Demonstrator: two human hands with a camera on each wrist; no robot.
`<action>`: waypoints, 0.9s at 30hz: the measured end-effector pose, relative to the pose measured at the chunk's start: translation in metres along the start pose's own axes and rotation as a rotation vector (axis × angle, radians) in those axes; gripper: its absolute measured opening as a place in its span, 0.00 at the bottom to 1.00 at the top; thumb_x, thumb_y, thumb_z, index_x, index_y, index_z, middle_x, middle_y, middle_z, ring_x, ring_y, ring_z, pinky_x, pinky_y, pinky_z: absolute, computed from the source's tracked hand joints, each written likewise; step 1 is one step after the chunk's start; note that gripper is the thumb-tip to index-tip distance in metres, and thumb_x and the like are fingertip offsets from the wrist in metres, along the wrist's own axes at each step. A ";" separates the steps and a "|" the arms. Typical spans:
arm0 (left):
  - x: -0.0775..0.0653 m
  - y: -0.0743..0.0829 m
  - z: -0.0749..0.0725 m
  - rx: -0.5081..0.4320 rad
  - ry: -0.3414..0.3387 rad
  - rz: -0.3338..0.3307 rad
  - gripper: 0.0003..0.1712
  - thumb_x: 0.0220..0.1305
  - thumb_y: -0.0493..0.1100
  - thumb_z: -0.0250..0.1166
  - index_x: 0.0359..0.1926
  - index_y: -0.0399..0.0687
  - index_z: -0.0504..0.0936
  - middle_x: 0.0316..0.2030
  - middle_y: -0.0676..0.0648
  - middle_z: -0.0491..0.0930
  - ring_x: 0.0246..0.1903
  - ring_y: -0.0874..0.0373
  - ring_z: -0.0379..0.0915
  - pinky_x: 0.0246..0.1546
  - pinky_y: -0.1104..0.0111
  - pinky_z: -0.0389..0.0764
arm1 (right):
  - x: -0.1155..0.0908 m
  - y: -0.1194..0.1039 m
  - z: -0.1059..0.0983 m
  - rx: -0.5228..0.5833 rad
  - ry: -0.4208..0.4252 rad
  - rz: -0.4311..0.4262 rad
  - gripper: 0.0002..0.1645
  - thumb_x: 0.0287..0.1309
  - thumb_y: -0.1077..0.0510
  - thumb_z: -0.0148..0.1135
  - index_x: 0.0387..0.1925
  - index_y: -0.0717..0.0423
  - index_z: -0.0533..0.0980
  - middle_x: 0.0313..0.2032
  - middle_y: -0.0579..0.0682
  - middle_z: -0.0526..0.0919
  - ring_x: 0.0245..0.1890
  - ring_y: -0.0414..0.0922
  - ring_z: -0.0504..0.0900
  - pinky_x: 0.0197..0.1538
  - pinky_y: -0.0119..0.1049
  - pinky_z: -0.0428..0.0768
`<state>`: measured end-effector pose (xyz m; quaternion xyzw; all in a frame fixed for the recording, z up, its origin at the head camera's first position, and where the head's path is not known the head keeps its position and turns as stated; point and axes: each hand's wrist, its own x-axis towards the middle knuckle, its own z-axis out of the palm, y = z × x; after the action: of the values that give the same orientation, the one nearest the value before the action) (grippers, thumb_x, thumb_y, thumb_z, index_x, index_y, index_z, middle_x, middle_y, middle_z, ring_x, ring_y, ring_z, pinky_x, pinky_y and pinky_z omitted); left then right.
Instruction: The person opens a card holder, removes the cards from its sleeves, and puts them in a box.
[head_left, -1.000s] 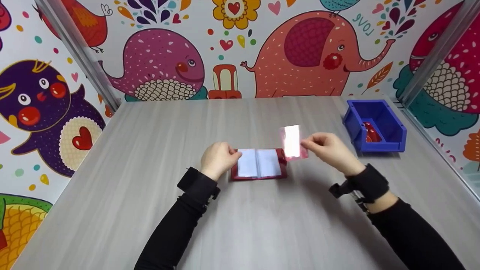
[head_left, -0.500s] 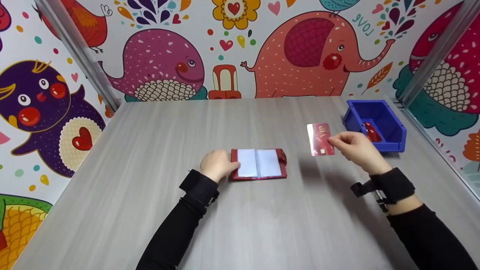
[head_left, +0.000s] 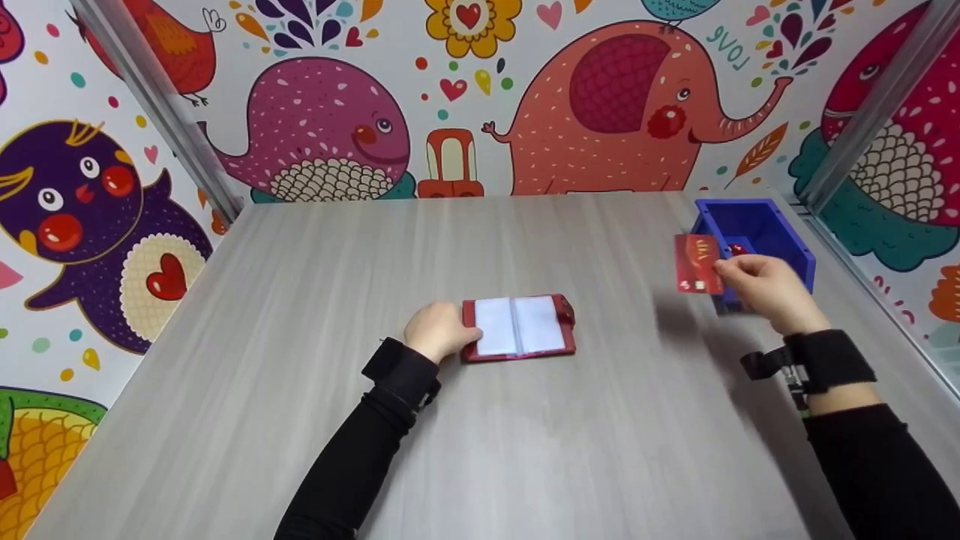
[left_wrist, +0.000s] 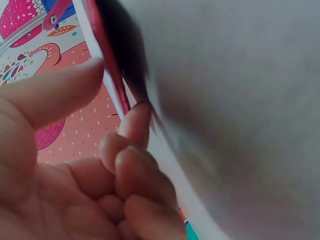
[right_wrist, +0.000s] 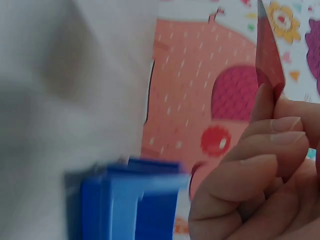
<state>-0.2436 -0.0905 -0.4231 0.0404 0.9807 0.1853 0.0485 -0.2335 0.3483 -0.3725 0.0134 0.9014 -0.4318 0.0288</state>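
Note:
A red card holder (head_left: pixel 568 345) lies spread on the table with pale clear sleeves showing. My left hand (head_left: pixel 435 331) pinches its left edge, thumb on top and index finger beneath, as the left wrist view shows. In my right hand (head_left: pixel 772 289) a red VIP card (head_left: pixel 694 264) is pinched between thumb and index finger, above the table. The card is in front of the left side of a blue bin (head_left: pixel 799 259). Part of a red item (head_left: pixel 738 249) shows inside that bin; the hand hides the remainder.
The bin stands at the table's back right, near the right wall's metal rail (head_left: pixel 874 112). Cartoon-printed walls (head_left: pixel 465 90) bound the grey wooden table (head_left: pixel 322 255) at the back and sides.
My right hand has carried the card rightward from beside the card holder to the bin, and the card has turned from its shiny side to its red face. The left hand stays at the holder's edge.

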 end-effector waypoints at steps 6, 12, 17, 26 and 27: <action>0.000 0.000 0.000 0.006 0.004 0.009 0.18 0.55 0.53 0.69 0.21 0.45 0.77 0.26 0.47 0.78 0.25 0.53 0.71 0.27 0.61 0.73 | 0.008 0.017 -0.025 0.011 0.022 0.073 0.24 0.72 0.40 0.49 0.39 0.58 0.73 0.21 0.41 0.68 0.21 0.39 0.68 0.26 0.35 0.70; 0.000 0.002 -0.001 0.018 0.000 0.011 0.17 0.54 0.51 0.68 0.19 0.47 0.76 0.24 0.48 0.77 0.25 0.53 0.71 0.26 0.62 0.73 | 0.016 0.026 -0.044 -0.016 0.074 0.091 0.22 0.75 0.44 0.44 0.36 0.59 0.69 0.24 0.44 0.68 0.22 0.41 0.68 0.25 0.35 0.68; 0.000 0.003 -0.001 0.020 0.001 0.012 0.16 0.54 0.51 0.68 0.20 0.47 0.76 0.25 0.47 0.79 0.25 0.53 0.72 0.26 0.61 0.73 | 0.022 0.030 -0.054 -0.096 0.107 0.157 0.26 0.75 0.42 0.37 0.39 0.61 0.67 0.27 0.48 0.68 0.26 0.45 0.69 0.28 0.38 0.70; 0.002 0.004 0.001 0.011 -0.002 0.013 0.17 0.55 0.52 0.68 0.20 0.46 0.77 0.28 0.46 0.81 0.26 0.53 0.72 0.30 0.59 0.75 | 0.029 0.039 -0.057 -0.175 0.218 0.220 0.30 0.76 0.44 0.35 0.49 0.68 0.70 0.34 0.60 0.73 0.34 0.51 0.71 0.31 0.38 0.71; 0.002 0.004 0.001 0.008 -0.002 0.012 0.17 0.55 0.52 0.68 0.20 0.47 0.77 0.28 0.46 0.81 0.26 0.53 0.71 0.30 0.59 0.75 | 0.030 0.039 -0.056 -0.184 0.227 0.220 0.31 0.76 0.45 0.35 0.55 0.69 0.70 0.37 0.64 0.74 0.37 0.54 0.72 0.33 0.38 0.71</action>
<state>-0.2449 -0.0865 -0.4231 0.0465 0.9811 0.1815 0.0485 -0.2635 0.4161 -0.3698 0.1581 0.9277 -0.3373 -0.0250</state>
